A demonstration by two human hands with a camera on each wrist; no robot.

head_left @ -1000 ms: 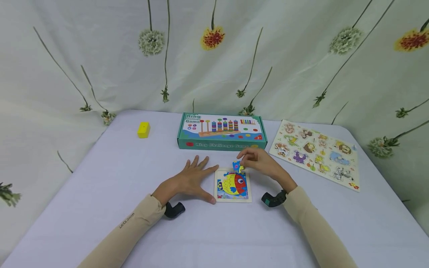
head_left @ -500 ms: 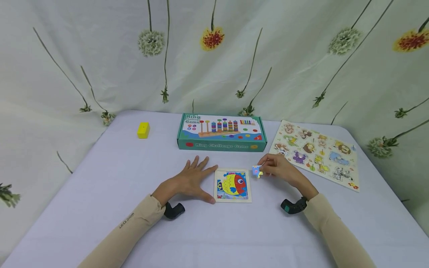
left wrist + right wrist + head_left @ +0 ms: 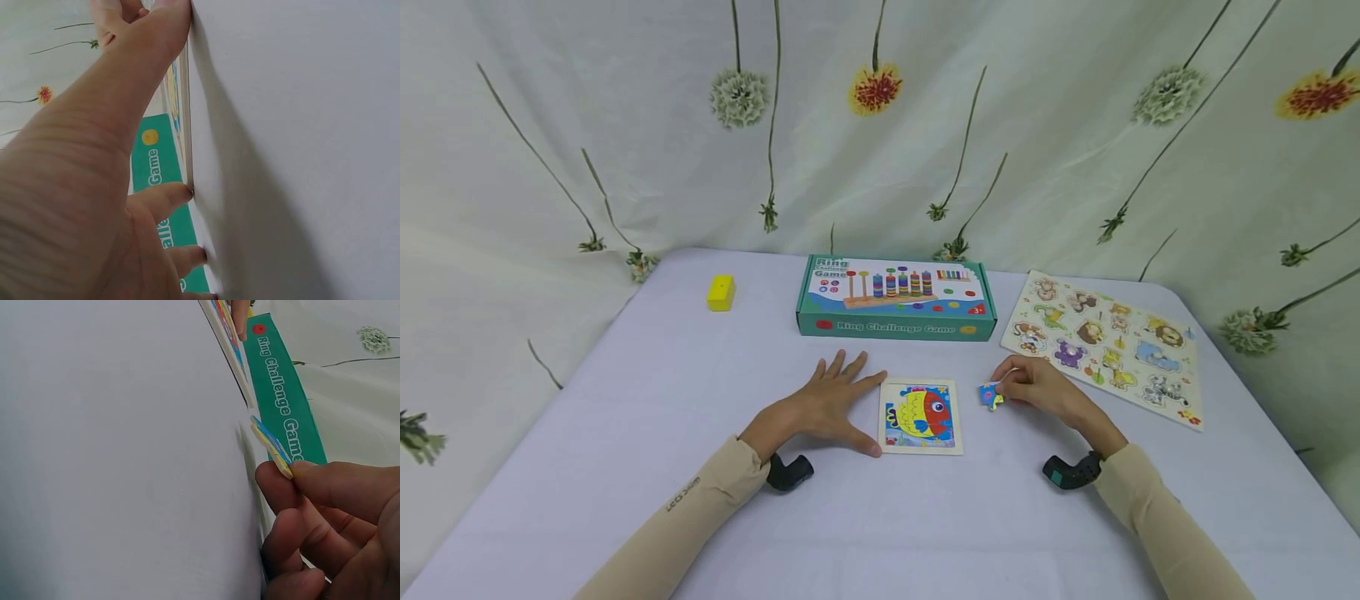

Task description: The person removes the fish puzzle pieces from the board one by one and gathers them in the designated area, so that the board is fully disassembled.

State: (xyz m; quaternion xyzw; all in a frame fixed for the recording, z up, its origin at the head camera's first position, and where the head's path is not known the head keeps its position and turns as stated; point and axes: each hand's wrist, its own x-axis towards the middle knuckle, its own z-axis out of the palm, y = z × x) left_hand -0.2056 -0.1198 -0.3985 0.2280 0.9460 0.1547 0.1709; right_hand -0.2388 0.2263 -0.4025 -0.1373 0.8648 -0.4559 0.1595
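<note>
A small square jigsaw puzzle in a pale frame [image 3: 958, 425] shows a yellow and red fish on blue. Along its left side my left hand [image 3: 823, 408] lies with fingers spread wide, thumb and index fingertip right at the frame's corners. My right hand [image 3: 1037, 392] pinches a blue and yellow puzzle piece [image 3: 990, 396] between thumb and index finger, to the right of the frame. In the right wrist view the piece [image 3: 272, 445] is tilted close over the white cloth, its picture side facing away from the wrist. The left wrist view shows the frame's edge [image 3: 186, 125] against the fingertip.
Behind the puzzle stands a green Ring Challenge Game box [image 3: 895, 325]. An animal peg puzzle board [image 3: 1108, 350] lies at the back right, close beyond the right hand. A yellow block [image 3: 721, 293] sits at the back left. A flowered cloth [image 3: 1060, 167] hangs behind the table.
My right hand has carried the puzzle piece from over the frame's upper right edge to the right, beside the frame, and slightly towards me. The left hand has stayed in place.
</note>
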